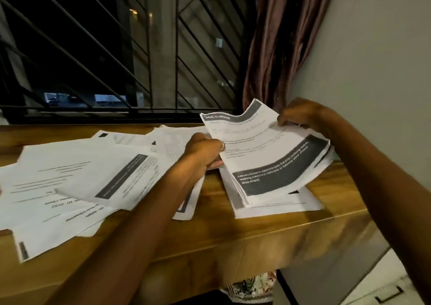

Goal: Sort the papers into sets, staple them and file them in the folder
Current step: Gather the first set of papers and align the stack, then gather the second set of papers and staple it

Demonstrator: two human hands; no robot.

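- I see the left hand (205,150) on the near-left edge of a stack of papers (275,162); its fingers (215,164) are curled round that edge, thumb on top
- The right hand (300,115) takes the far-right edge of the same stack; its fingers are closed on the paper in a pinch
- The stack is lifted and tilted above the right end of the wooden counter (233,234); the top sheet is bent and shows dark bands with white text
- Under it a few flat sheets (289,205) lie on the counter
- Many loose papers (70,183) are spread over the left part of the counter, overlapping each other; some reach over the near edge
- Behind stand a barred window (116,48) and a brown curtain (279,36)
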